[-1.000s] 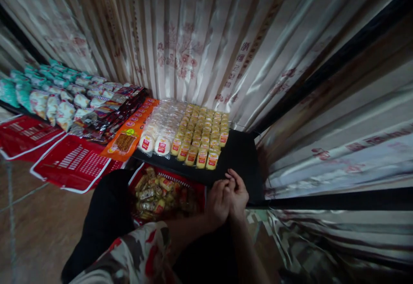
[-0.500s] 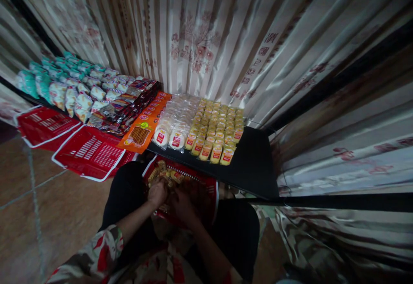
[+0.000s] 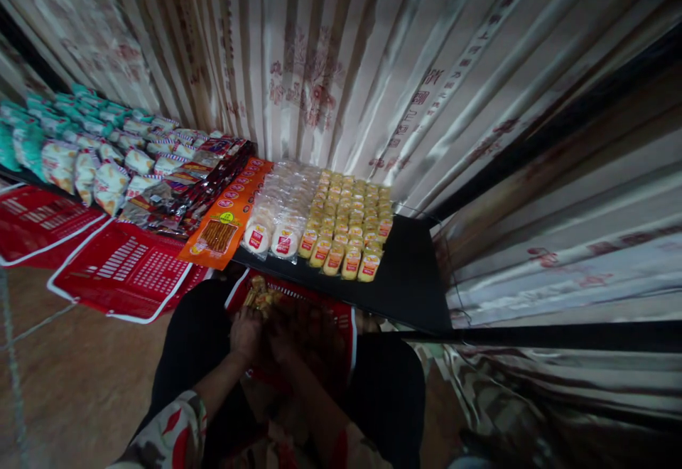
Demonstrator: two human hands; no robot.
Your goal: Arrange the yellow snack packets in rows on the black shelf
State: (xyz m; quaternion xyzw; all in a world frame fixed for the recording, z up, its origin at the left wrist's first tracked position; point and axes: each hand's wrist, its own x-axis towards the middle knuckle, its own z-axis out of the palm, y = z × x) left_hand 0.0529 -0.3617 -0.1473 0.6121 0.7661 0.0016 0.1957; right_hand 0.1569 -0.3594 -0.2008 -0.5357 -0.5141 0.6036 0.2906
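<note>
Between my knees stands a red basket (image 3: 349, 327) with a white rim, holding small yellow-wrapped snack packets (image 3: 261, 297). My left hand (image 3: 246, 334) is down at the basket's left side, its fingers curled at the packets; what they grip, if anything, does not show clearly. Deep in shadow, my right hand (image 3: 280, 344) reaches into the basket close beside the left one, and its fingers cannot be made out. On the black shelf above, rows of yellow snack packets (image 3: 334, 259) stand next to clear-wrapped round white cakes (image 3: 284, 241).
Left along the shelf (image 3: 410, 270) lie an orange pretzel-stick bag (image 3: 221, 231), dark red packets (image 3: 192, 195), white bags (image 3: 111, 185) and teal bags (image 3: 29, 146). Another red basket (image 3: 128, 270) stands on the floor at left. A pleated curtain (image 3: 341, 50) hangs behind.
The view has shifted, so the shelf goods sit further left. My hands have sunk slightly lower and left in the picture, still at the basket.
</note>
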